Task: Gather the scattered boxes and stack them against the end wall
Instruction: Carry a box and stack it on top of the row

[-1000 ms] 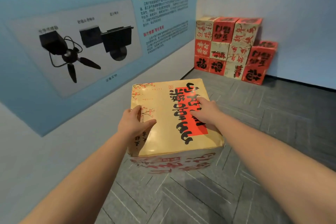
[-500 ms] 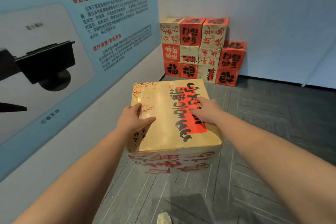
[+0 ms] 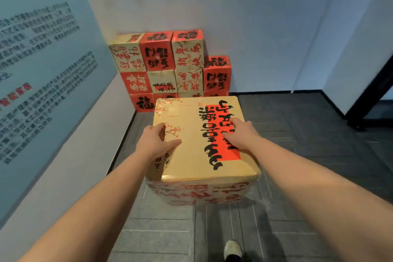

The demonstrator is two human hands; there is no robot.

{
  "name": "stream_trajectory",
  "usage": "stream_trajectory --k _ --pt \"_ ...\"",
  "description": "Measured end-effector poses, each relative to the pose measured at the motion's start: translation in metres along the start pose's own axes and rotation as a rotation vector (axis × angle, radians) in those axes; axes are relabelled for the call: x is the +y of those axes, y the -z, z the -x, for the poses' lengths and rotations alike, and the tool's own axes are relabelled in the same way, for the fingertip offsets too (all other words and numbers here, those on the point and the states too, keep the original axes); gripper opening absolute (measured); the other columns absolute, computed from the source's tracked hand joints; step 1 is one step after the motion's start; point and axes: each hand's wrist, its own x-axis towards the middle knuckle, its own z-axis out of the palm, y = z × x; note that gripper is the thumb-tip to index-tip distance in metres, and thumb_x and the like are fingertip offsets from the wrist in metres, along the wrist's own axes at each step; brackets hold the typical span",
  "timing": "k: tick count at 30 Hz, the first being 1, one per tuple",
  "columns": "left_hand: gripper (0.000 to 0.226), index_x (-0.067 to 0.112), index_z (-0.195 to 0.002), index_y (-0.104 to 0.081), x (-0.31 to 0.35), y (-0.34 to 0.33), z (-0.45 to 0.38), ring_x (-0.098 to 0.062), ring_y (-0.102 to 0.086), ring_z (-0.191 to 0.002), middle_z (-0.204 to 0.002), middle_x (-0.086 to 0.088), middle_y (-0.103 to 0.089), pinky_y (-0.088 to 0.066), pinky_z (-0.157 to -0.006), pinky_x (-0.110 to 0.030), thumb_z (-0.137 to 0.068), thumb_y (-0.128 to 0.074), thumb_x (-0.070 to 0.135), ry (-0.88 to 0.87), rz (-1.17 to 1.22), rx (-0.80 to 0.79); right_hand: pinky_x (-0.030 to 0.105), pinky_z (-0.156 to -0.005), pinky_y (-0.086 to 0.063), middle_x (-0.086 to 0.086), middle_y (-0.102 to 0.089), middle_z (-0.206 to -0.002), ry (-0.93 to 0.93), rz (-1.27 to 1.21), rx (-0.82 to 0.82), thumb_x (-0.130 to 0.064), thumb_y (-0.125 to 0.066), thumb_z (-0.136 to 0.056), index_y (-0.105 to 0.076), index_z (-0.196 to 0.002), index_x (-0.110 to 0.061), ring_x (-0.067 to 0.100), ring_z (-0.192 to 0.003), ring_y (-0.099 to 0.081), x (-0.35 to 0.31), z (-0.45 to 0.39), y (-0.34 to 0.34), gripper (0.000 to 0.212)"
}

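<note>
The end wall carries the existing stack: red and gold boxes built into the left corner, 3 tiers high on the left and lower at its right end, where a red box has free space above it. The side wall with its printed panel runs along the left.

The carried box, gold with a red label, is held clear of the grey floor, near the stack but not touching it. The left hand wraps its upper left edge, thumb laid on the top face and fingers curled over the side. The right hand rests on the top face near the right edge; how far its fingers reach down the side cannot be determined.

Hazards, by judgement:
1. Both grips sit high on the box, so it may slip or tilt.
2. A hard placement may shift the upper tier.
3. The box hides the floor ahead; 1 shoe shows below it.
</note>
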Motion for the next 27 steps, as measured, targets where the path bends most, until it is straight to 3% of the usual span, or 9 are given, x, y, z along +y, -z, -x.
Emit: stream_trajectory --k 9,15,27 --pt "0.09 0.021 -0.147 -0.031 0.075 -0.028 -0.225 -0.024 -0.041 -0.129 -0.144 -0.007 -0.036 -0.039 -0.103 -0.039 -0.074 -0.071 0.058 0.027 -0.01 -0.031 0.037 -0.099 -0.041 0.019 -0.039 -0.136 -0.047 -0.052 -0.021 -0.039 -0.057 -0.093 -0.037 -0.143 -0.023 0.034 -0.119 -0.05 0.001 -0.23 0.054 0.056" --pt "0.092 0.021 -0.148 -0.029 0.114 -0.028 -0.366 -0.024 -0.039 -0.132 -0.146 -0.007 -0.034 -0.036 -0.105 -0.039 -0.074 -0.069 0.06 0.014 0.0 -0.058 0.043 -0.102 -0.04 0.019 -0.036 -0.141 -0.094 -0.021 -0.003 -0.044 -0.057 -0.092 -0.032 -0.147 -0.028 0.037 -0.123 -0.047 -0.013 -0.373 0.095 0.063" --pt "0.09 0.025 -0.146 -0.031 0.215 -0.035 -0.667 -0.027 -0.039 -0.13 -0.142 -0.009 -0.037 -0.037 -0.105 -0.042 -0.074 -0.067 0.063 -0.189 -0.089 -0.159 0.043 -0.099 -0.044 0.018 -0.036 -0.137 -0.255 -0.088 0.131 -0.044 -0.056 -0.092 -0.032 -0.146 -0.027 0.036 -0.117 -0.051 -0.012 -0.615 0.167 0.061"
